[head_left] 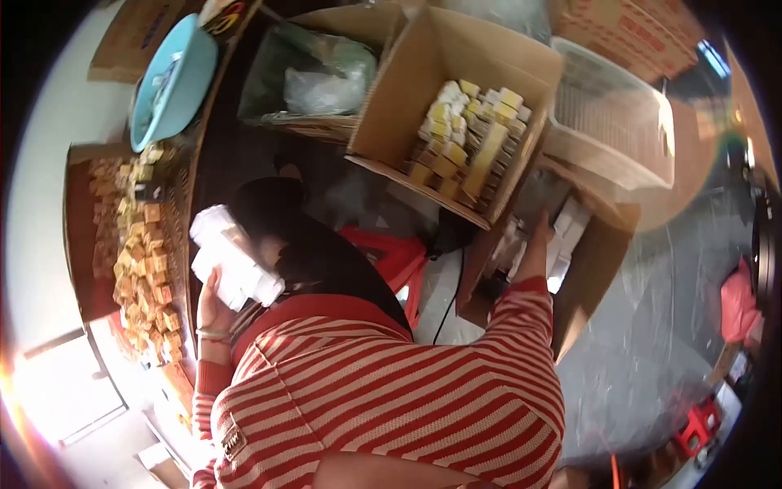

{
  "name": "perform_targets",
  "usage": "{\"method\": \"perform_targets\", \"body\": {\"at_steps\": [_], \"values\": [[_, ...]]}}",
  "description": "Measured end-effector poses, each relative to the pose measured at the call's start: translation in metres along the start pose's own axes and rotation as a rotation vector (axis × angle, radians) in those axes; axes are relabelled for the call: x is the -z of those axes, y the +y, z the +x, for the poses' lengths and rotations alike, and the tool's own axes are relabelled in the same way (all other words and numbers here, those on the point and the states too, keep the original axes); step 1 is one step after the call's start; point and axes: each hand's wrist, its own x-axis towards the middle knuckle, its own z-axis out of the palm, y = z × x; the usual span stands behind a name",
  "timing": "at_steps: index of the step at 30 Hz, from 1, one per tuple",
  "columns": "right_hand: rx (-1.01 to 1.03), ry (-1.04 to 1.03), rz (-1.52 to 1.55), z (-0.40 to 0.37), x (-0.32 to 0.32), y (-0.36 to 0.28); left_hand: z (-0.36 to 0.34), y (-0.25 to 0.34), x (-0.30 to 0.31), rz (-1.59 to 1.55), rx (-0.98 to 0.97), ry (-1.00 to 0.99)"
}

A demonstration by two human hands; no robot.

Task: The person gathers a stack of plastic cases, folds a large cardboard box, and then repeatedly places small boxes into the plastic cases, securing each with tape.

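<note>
My left hand point(212, 308) is closed around a bundle of small white boxes point(232, 259), held beside my lap at the left. My right hand point(541, 236) reaches down into an open cardboard box point(599, 244) on the right. White boxes point(572, 224) lie against that hand inside the carton. Its fingers are partly hidden and blurred, so I cannot make out whether they grip one. Just beyond it, a larger open carton point(464, 45) holds many small white and yellow boxes point(489, 114), some stacked in rows.
A table on the left bears many small orange-yellow boxes point(147, 269) and a blue basin point(183, 81). A clear plastic bin point(611, 114) stands at the upper right. A carton with a green liner point(277, 77) is at the top. A red stool point(391, 257) stands near my legs.
</note>
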Motion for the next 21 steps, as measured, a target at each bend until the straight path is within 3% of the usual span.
{"method": "perform_targets", "body": {"at_steps": [2,3,4,7,13,21], "values": [[0.005,-0.107,0.124,-0.028,0.006,-0.003,-0.001,-0.002,0.001,-0.047,-0.006,0.047],[-0.004,-0.158,0.177,-0.041,0.006,-0.007,-0.002,-0.003,-0.005,0.085,-0.156,0.09],[-0.012,-0.207,0.211,-0.054,0.003,-0.016,-0.003,-0.003,-0.012,0.009,-0.141,0.005],[-0.037,-0.278,0.296,-0.1,0.027,-0.045,-0.015,0.004,-0.039,0.049,-0.189,-0.005],[0.046,-0.418,0.362,-0.17,0.032,-0.142,-0.019,0.009,-0.036,-0.153,-0.186,-0.198],[0.208,-0.647,0.402,-0.317,-0.011,-0.27,-0.031,0.042,-0.018,-0.213,-0.322,-0.221]]}}
